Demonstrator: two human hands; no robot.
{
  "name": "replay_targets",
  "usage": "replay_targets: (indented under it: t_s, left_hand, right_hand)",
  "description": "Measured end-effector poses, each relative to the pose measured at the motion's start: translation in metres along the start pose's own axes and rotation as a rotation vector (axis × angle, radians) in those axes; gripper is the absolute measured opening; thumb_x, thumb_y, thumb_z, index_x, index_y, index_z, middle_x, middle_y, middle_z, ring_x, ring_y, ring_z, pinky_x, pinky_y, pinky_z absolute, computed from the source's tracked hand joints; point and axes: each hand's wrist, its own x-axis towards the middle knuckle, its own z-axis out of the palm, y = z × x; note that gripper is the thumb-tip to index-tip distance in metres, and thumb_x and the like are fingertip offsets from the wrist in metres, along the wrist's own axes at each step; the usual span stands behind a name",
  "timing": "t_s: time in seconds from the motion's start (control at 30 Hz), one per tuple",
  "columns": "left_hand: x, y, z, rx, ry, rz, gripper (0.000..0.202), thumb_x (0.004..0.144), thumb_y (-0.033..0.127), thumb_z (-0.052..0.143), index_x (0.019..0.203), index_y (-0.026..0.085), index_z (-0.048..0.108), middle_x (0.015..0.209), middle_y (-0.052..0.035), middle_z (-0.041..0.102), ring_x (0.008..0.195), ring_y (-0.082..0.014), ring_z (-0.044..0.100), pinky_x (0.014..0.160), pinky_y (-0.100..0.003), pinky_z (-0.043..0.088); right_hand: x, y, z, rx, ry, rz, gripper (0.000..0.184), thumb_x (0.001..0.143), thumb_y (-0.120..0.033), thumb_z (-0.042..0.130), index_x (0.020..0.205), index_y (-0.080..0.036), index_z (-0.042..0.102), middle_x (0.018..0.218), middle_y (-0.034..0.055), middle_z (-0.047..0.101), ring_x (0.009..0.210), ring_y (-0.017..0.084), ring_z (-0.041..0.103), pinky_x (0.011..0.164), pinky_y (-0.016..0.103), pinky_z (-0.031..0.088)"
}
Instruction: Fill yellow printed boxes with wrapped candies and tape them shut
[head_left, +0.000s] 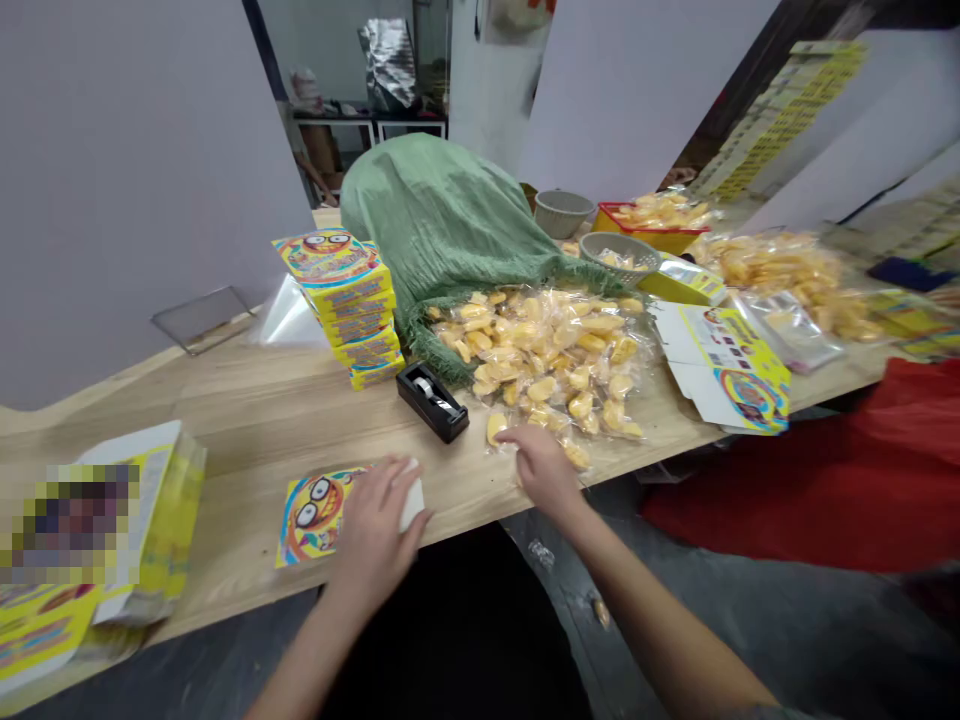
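"Wooden table (247,400), near edge. Left hand?" asks the first inspector.

"Left hand (375,520) lies palm down on a flat carton (311,515) printed with a cartoon face. The fingers curve loosely over the carton's white right end. I cannot tell whether it grips or only presses."

"Position of the carton?"

"Flat on the table, close to the front edge, left of the black tape dispenser (433,400)."

"Right hand?"

"Right hand (544,465) is palm down and open, fingers stretched out. The fingertips touch the nearest of the clear packets (551,355) of yellow pieces. Nothing is in its grasp."

"Where are the packets?"

"Heaped on the table, spilling from the mouth of a green sack (450,215), just right of the dispenser and reaching to the front edge."

"Surroundings?"

"A stack of boxes (345,305) with the same print stands left of the sack. An unfolded carton (731,365) lies to the right of the heap, overhanging the table edge."
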Motion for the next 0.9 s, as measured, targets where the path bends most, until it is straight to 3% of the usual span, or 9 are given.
replay_targets:
  t_s: [0.07, 0.13, 0.23, 0.37, 0.53, 0.63, 0.73, 0.8, 0.9]
  left_hand:
    - [0.019, 0.040, 0.037, -0.267, -0.076, 0.103, 0.039, 0.089, 0.027, 0.048, 0.127, 0.026, 0.055, 0.127, -0.0109, 0.061, 0.120, -0.0288, 0.054, 0.103, -0.047, 0.040]
    - [0.036, 0.070, 0.077, -0.400, -0.142, 0.187, 0.048, 0.086, 0.025, 0.053, 0.133, 0.026, 0.051, 0.138, -0.0102, 0.052, 0.128, -0.0305, 0.047, 0.108, -0.045, 0.036]
    - [0.046, 0.081, 0.110, -0.423, -0.155, 0.193, 0.047, 0.086, 0.016, 0.052, 0.131, 0.028, 0.053, 0.136, -0.0089, 0.055, 0.128, -0.0290, 0.049, 0.108, -0.044, 0.037]
    - [0.034, 0.056, 0.097, -0.300, -0.201, 0.192, 0.038, 0.088, 0.010, 0.044, 0.121, 0.024, 0.059, 0.131, -0.0100, 0.059, 0.124, -0.0296, 0.052, 0.104, -0.052, 0.039]
    - [0.015, 0.039, 0.071, 0.215, -0.296, 0.277, 0.023, 0.088, 0.010, 0.046, 0.106, 0.014, 0.060, 0.108, -0.0110, 0.065, 0.109, -0.0255, 0.057, 0.099, -0.042, 0.043]
    - [0.010, 0.038, 0.063, 0.341, -0.279, 0.188, 0.025, 0.087, 0.009, 0.045, 0.106, 0.014, 0.059, 0.096, -0.0098, 0.064, 0.095, -0.0255, 0.058, 0.088, -0.041, 0.047]
    - [0.012, 0.042, 0.054, 0.432, -0.253, -0.009, 0.034, 0.084, 0.013, 0.048, 0.118, 0.010, 0.055, 0.102, -0.0143, 0.063, 0.095, -0.0297, 0.057, 0.084, -0.046, 0.046]
    - [0.019, 0.049, 0.049, 0.406, -0.244, -0.098, 0.045, 0.081, 0.019, 0.056, 0.124, 0.007, 0.051, 0.114, -0.0194, 0.060, 0.104, -0.0341, 0.055, 0.087, -0.050, 0.045]
    - [0.034, 0.059, 0.049, 0.278, -0.213, -0.074, 0.070, 0.075, 0.025, 0.064, 0.137, 0.007, 0.037, 0.137, -0.0223, 0.045, 0.121, -0.0360, 0.045, 0.094, -0.048, 0.043]
  right_hand:
    - [-0.001, 0.032, -0.027, -0.357, 0.031, -0.066, 0.047, 0.079, -0.002, 0.041, 0.114, -0.020, 0.067, 0.129, 0.0092, 0.060, 0.130, 0.030, 0.042, 0.106, 0.052, 0.036]
    - [-0.002, 0.057, -0.036, -0.641, -0.017, -0.102, 0.047, 0.081, -0.005, 0.046, 0.122, -0.021, 0.063, 0.141, 0.0091, 0.049, 0.138, 0.033, 0.030, 0.106, 0.054, 0.032]
    - [-0.004, 0.080, -0.028, -0.802, -0.052, -0.120, 0.046, 0.086, -0.015, 0.052, 0.130, -0.025, 0.056, 0.147, 0.0086, 0.041, 0.140, 0.035, 0.026, 0.107, 0.055, 0.029]
    - [-0.006, 0.089, -0.014, -0.819, -0.006, -0.151, 0.040, 0.091, -0.024, 0.050, 0.129, -0.030, 0.056, 0.148, 0.0066, 0.041, 0.139, 0.034, 0.027, 0.107, 0.055, 0.026]
    - [-0.005, 0.090, -0.009, -0.798, 0.025, -0.119, 0.037, 0.091, -0.022, 0.050, 0.126, -0.029, 0.058, 0.148, 0.0071, 0.041, 0.139, 0.036, 0.028, 0.107, 0.058, 0.023]
    - [-0.001, 0.081, -0.007, -0.796, 0.046, -0.106, 0.043, 0.087, -0.015, 0.051, 0.129, -0.026, 0.056, 0.147, 0.0110, 0.041, 0.139, 0.039, 0.024, 0.107, 0.063, 0.019]
    - [0.012, 0.064, -0.005, -0.766, -0.034, -0.240, 0.046, 0.086, -0.011, 0.053, 0.130, -0.025, 0.054, 0.145, 0.0120, 0.043, 0.138, 0.038, 0.027, 0.107, 0.063, 0.020]
    - [0.022, 0.054, -0.004, -0.700, -0.111, -0.336, 0.036, 0.087, -0.012, 0.053, 0.121, -0.023, 0.061, 0.134, 0.0125, 0.054, 0.130, 0.035, 0.041, 0.105, 0.057, 0.029]
    - [0.028, 0.043, 0.000, -0.591, -0.108, -0.364, 0.022, 0.089, -0.015, 0.052, 0.105, -0.018, 0.066, 0.109, 0.0119, 0.067, 0.109, 0.027, 0.057, 0.098, 0.046, 0.042]
